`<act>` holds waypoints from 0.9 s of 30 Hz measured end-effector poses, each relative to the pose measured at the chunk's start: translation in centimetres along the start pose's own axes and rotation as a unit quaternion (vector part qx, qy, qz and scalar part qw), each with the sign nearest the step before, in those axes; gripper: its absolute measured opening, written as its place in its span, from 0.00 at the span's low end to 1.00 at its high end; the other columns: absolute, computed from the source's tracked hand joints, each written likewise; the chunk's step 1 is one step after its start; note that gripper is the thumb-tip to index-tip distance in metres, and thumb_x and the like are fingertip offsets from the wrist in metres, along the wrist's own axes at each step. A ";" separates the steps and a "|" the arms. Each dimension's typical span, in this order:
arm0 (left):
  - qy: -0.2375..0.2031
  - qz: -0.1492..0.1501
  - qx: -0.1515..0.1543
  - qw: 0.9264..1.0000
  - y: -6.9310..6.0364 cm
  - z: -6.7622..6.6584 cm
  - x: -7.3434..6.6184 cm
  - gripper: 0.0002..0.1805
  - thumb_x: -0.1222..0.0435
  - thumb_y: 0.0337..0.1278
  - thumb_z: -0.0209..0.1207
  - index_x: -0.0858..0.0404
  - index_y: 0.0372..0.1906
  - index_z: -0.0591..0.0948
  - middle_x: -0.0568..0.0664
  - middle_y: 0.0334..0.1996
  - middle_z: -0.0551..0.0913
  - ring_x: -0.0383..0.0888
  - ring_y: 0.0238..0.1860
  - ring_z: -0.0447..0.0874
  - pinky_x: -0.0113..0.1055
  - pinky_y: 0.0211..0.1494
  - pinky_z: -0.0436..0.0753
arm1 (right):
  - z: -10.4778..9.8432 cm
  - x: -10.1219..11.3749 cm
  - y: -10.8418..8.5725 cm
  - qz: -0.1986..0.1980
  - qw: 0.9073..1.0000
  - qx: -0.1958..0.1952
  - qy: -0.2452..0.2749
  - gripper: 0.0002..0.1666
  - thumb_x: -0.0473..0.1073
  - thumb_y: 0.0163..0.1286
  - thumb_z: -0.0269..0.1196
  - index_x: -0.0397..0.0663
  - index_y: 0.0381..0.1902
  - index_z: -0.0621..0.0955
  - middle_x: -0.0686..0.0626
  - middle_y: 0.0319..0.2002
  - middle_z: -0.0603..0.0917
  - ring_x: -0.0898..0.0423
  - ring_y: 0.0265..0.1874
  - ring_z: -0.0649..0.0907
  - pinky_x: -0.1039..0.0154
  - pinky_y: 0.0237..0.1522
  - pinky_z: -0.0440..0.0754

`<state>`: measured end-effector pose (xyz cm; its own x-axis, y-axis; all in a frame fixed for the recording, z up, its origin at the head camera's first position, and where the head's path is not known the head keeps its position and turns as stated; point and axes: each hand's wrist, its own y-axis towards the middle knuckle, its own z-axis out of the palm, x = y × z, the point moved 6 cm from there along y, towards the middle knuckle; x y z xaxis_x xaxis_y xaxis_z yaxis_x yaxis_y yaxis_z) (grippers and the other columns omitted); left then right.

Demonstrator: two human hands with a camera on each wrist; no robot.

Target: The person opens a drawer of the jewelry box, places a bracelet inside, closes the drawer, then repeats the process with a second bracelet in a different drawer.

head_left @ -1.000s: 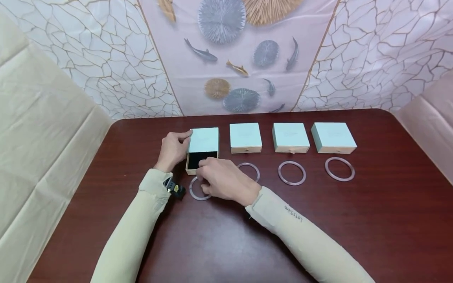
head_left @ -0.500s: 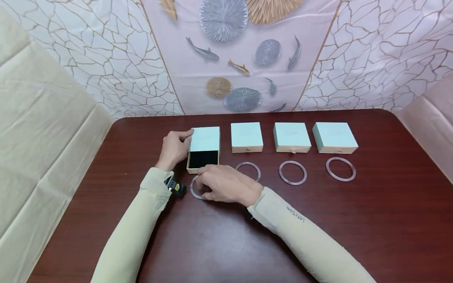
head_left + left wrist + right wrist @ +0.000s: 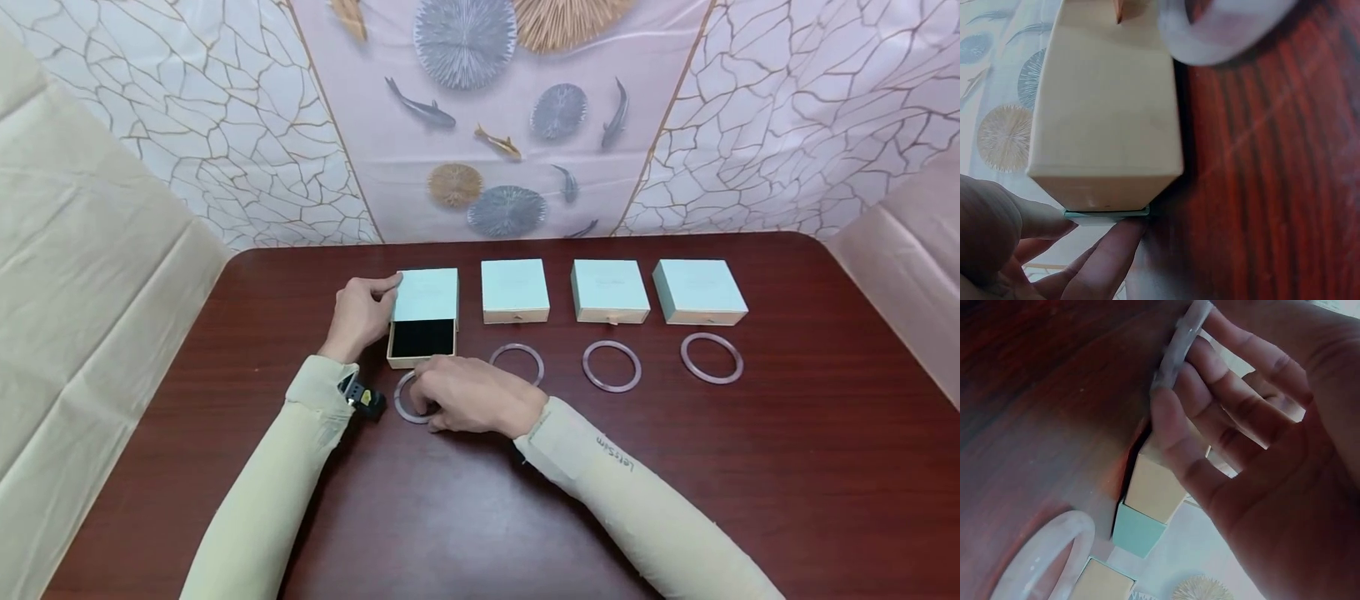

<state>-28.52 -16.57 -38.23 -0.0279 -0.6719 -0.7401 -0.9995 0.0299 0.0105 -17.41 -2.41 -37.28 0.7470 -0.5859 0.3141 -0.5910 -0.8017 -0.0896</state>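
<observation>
A pale mint box (image 3: 426,296) at the left of the row has its cream drawer (image 3: 1107,94) pulled out toward me, showing a black lining (image 3: 422,338). My left hand (image 3: 356,317) holds the box's sleeve by its left side, thumb and fingers on it in the left wrist view. Just in front of the drawer lies a pale lilac bangle (image 3: 402,406). With thumb and fingertips my right hand (image 3: 476,396) grips this bangle (image 3: 1179,350), seen nearly edge-on in the right wrist view. The hand hides the bangle's right part in the head view.
Three more mint boxes (image 3: 514,287) (image 3: 611,287) (image 3: 701,287), drawers pushed in, stand to the right along the back of the dark wooden table (image 3: 712,492). Before them lie three bangles (image 3: 538,360) (image 3: 637,371) (image 3: 739,367). Printed cloth (image 3: 510,208) hangs behind.
My right hand has drawn back a little from over the drawer and lowered to the bangle before it. The left hand keeps its hold on the box.
</observation>
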 end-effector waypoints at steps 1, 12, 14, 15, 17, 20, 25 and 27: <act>0.000 -0.001 0.000 1.000 0.0 0.0 0.0 0.20 0.60 0.77 0.51 0.51 0.68 0.79 0.40 0.09 0.72 0.40 0.10 0.63 0.31 0.21 0.69 | 0.0 0.0 0.0 0.002 1.000 0.002 0.001 0.14 0.38 0.58 0.76 0.61 0.23 0.82 0.56 0.37 0.82 0.62 0.36 0.78 0.68 0.33 0.77; -0.004 -0.012 -0.002 1.000 -0.2 -0.1 0.0 0.20 0.60 0.77 0.52 0.50 0.68 0.79 0.44 0.15 0.77 0.40 0.13 0.70 0.32 0.25 0.74 | 0.1 0.2 0.1 -0.003 1.000 0.003 0.001 0.14 0.33 0.60 0.72 0.57 0.22 0.83 0.58 0.34 0.81 0.62 0.36 0.78 0.68 0.33 0.76; -0.007 -0.012 -0.003 1.000 -0.2 -0.1 -0.1 0.20 0.60 0.77 0.52 0.50 0.67 0.79 0.48 0.18 0.80 0.40 0.14 0.71 0.32 0.25 0.75 | 0.1 0.2 0.1 -0.003 1.000 0.003 -0.002 0.14 0.33 0.61 0.72 0.57 0.22 0.83 0.58 0.35 0.81 0.62 0.37 0.78 0.68 0.34 0.77; -0.007 -0.012 -0.004 1.000 -0.2 -0.1 -0.1 0.20 0.60 0.77 0.52 0.50 0.67 0.79 0.49 0.21 0.82 0.40 0.14 0.71 0.31 0.26 0.75 | 0.1 0.2 0.1 -0.003 1.000 0.003 -0.003 0.14 0.33 0.60 0.72 0.58 0.22 0.82 0.58 0.35 0.81 0.62 0.37 0.78 0.68 0.34 0.77; -0.006 -0.011 -0.004 1.000 -0.2 -0.1 -0.1 0.20 0.60 0.76 0.51 0.51 0.67 0.80 0.52 0.27 0.84 0.39 0.14 0.71 0.31 0.26 0.75 | 0.1 0.3 0.1 -0.003 1.000 0.003 -0.005 0.15 0.33 0.60 0.71 0.58 0.22 0.82 0.57 0.35 0.81 0.61 0.38 0.78 0.67 0.34 0.77; -0.007 -0.011 -0.004 1.000 -0.2 -0.1 -0.1 0.20 0.60 0.76 0.51 0.51 0.67 0.80 0.53 0.29 0.85 0.38 0.14 0.70 0.31 0.26 0.75 | 0.2 0.3 0.1 -0.007 1.000 0.003 -0.007 0.16 0.33 0.60 0.70 0.59 0.20 0.80 0.58 0.34 0.80 0.62 0.39 0.78 0.67 0.33 0.77; -0.007 -0.010 -0.003 1.000 -0.3 -0.2 -0.2 0.20 0.61 0.76 0.52 0.51 0.67 0.80 0.47 0.17 0.79 0.39 0.13 0.69 0.32 0.25 0.74 | 0.3 0.5 0.2 -0.020 1.000 0.002 -0.004 0.19 0.32 0.61 0.69 0.58 0.19 0.77 0.58 0.31 0.77 0.63 0.35 0.76 0.69 0.31 0.74; -0.005 -0.009 -0.002 1.000 -0.3 -0.2 -0.2 0.20 0.61 0.77 0.51 0.51 0.67 0.80 0.44 0.16 0.78 0.39 0.13 0.69 0.31 0.25 0.74 | 0.4 0.6 0.2 -0.025 1.000 0.003 -0.002 0.19 0.31 0.61 0.69 0.58 0.19 0.76 0.58 0.29 0.76 0.63 0.34 0.75 0.70 0.30 0.73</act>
<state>-28.24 -16.60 -37.96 -0.0095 -0.6645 -0.7473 -0.9999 0.0143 -0.0001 -16.93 -2.94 -37.44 0.7768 -0.5457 0.3145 -0.5514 -0.8305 -0.0789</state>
